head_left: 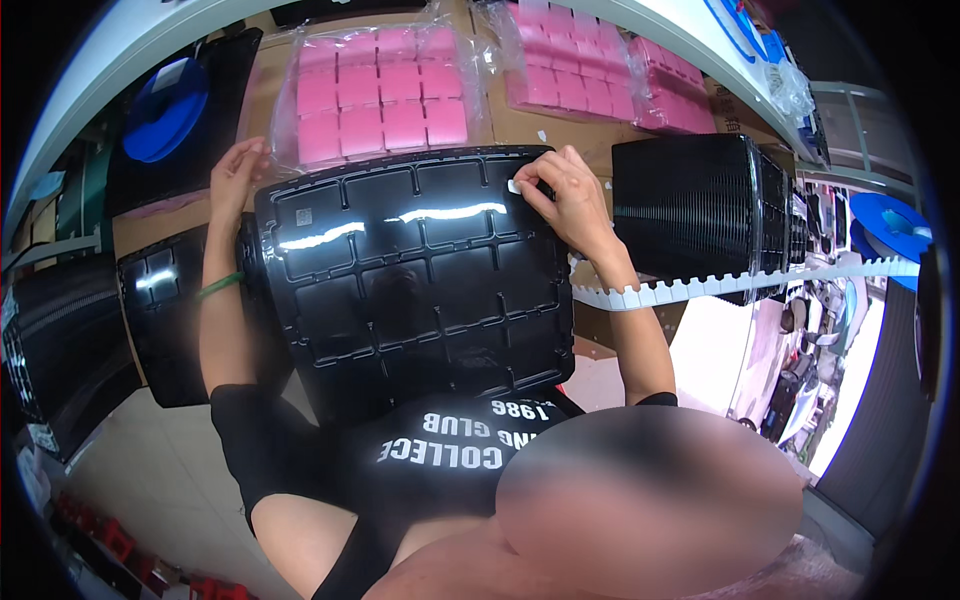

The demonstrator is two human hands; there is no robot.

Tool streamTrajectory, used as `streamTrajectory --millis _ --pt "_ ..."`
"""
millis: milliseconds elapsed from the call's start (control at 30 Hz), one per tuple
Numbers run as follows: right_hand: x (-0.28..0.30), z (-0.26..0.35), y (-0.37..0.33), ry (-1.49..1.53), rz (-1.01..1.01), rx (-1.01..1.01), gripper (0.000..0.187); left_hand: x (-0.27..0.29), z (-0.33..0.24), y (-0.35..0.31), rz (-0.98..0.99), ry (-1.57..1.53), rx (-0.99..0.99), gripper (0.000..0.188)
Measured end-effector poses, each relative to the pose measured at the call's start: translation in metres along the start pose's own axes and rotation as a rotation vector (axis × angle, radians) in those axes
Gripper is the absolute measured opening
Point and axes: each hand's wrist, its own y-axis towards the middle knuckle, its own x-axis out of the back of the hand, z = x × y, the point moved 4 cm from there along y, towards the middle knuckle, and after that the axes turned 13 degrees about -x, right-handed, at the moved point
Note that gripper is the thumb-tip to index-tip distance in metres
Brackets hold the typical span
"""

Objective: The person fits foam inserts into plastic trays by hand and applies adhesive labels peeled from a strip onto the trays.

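A large black plastic tray (400, 290) with raised dividing ribs stands tilted in front of me, its top edge away from me. A small square label (304, 216) is on its upper left part. My right hand (575, 200) pinches a small white label (515, 186) at the tray's upper right corner. My left hand (236, 180) is raised just beyond the upper left corner, fingers loosely bent and apart, with nothing visible in them. A white notched label strip (690, 291) runs by my right forearm toward a blue reel (890, 228) on the right.
Pink trays in clear plastic (380, 95) lie at the back, with more pink trays (575, 65) to their right. Stacked black trays (690, 205) stand on the right, and other black trays (165, 310) on the left. A blue reel (166, 110) sits at the far left.
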Motion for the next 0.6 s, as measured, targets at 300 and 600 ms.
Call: streamTrajectory --millis 300,600 --pt "-0.002 0.002 0.008 -0.055 0.079 -0.020 0.006 0.009 0.024 -0.009 -0.016 -0.034 0.034 0.029" --pt "-0.004 0.011 0.010 -0.187 -0.079 0.055 0.006 0.000 0.023 -0.012 -0.012 -0.046 0.040 0.030"
